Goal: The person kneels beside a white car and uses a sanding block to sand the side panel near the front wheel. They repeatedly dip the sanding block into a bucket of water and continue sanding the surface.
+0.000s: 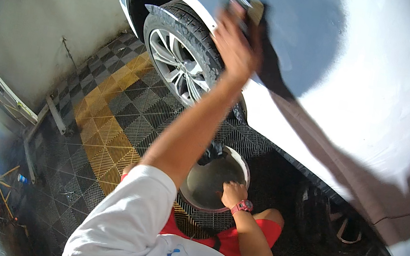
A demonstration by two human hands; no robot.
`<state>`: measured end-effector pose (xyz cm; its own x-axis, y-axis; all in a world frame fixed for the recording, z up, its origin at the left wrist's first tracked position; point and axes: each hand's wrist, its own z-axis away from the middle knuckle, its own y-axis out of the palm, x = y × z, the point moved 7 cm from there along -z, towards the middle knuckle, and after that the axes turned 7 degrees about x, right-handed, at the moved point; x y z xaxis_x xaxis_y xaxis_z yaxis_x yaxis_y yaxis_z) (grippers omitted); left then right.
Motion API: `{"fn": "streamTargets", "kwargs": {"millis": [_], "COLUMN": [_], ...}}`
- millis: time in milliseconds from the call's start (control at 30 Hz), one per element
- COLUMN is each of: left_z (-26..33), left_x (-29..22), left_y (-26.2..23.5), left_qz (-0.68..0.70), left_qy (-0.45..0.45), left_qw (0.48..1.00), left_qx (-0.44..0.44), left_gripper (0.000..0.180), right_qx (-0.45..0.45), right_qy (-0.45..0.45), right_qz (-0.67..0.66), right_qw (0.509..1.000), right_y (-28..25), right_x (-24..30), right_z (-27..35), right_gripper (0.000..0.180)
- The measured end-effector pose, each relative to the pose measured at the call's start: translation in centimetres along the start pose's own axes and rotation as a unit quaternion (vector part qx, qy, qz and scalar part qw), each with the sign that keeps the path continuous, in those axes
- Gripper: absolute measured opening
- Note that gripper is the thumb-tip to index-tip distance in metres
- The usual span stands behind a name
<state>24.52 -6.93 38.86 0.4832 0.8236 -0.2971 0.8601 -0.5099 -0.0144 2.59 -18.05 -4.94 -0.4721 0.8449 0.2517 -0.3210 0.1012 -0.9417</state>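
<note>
My left hand (235,43) is raised and pressed against the white car body panel (364,84), shut on a sponge (253,10) that has a tan edge and lies flat on the paint above the wheel arch. My right hand (234,191), with a red watch on its wrist, reaches down into a white bucket (245,165) of cloudy water on the floor by my knees. Whether its fingers hold anything I cannot tell. The car's wheel (178,58), black tyre and silver spokes, is just left of my raised arm.
The floor is black grid tiling with a yellow strip (107,128) running toward the wheel. A pale wall (54,21) stands at the left, with boards and tools lying along its foot. Dark footwear (348,230) lies under the car's sill at the right.
</note>
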Motion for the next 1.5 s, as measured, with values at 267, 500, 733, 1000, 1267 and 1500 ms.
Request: {"fn": "streamTargets", "kwargs": {"millis": [267, 500, 733, 1000, 1267, 1500], "left_z": [-6.2, 0.5, -15.9, -9.6, -13.3, -22.9], "left_x": [1.3, -3.9, 5.8, 0.3, 4.3, 17.1], "left_y": [-2.3, -1.4, -3.8, -2.5, -2.1, -5.4], "left_qz": [-0.029, 0.029, -0.061, -0.009, 0.002, -0.007], "left_qy": [0.202, 0.124, -0.051, 0.178, -0.089, -0.234], "left_qw": [0.979, 0.99, 0.996, 0.984, 0.996, 0.972], "left_qx": [-0.004, 0.061, -0.041, 0.014, -0.015, -0.021], "left_gripper": [0.058, 0.065, 0.053, 0.061, 0.064, 0.064], "right_qx": [-0.006, 0.013, 0.024, 0.021, -0.018, 0.053], "right_qy": [0.039, 0.034, 0.051, 0.045, 0.053, 0.061], "right_qz": [-0.029, -0.019, -0.01, -0.003, 0.003, -0.001], "right_qw": [0.999, 0.999, 0.998, 0.999, 0.998, 0.997], "right_y": [-1.3, -1.2, -1.2, -1.6, -0.9, -1.6], "right_x": [-0.7, -0.2, -0.7, -0.8, -1.5, -0.4], "right_z": [0.7, 1.0, 0.4, 0.7, 0.2, 0.7], "right_gripper": [0.022, 0.021, 0.022, 0.025, 0.022, 0.023]}}
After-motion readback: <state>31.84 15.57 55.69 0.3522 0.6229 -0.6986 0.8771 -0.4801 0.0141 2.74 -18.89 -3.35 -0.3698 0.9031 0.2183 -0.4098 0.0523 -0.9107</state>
